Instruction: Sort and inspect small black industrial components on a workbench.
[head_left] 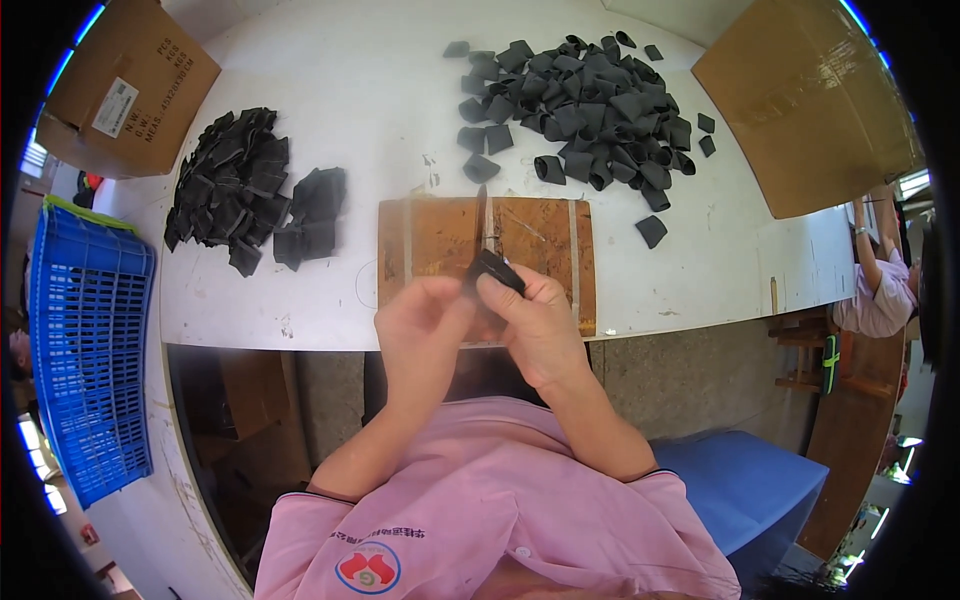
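Note:
A small black fabric piece [503, 272], folded or tube-like, is pinched between the thumb and fingers of my right hand [543, 325]. My left hand [422, 322] is slightly blurred; its curled fingertips meet at the near left side of the same piece. Both hands are over the near edge of a worn brown wooden board [430, 235]. Just beyond the piece, a narrow pointed strip [482, 212] stands up from the board's middle. Its lower end is hidden by the fabric and my fingers.
Flat black pieces [235, 185] lie heaped at left, with a smaller stack [316, 205] beside them. Open dark tubes [590, 110] form a pile at far right. Cardboard boxes [135, 90] [800, 100] flank the white table [360, 80]. A blue basket [92, 350] stands left; another person [885, 290] sits right.

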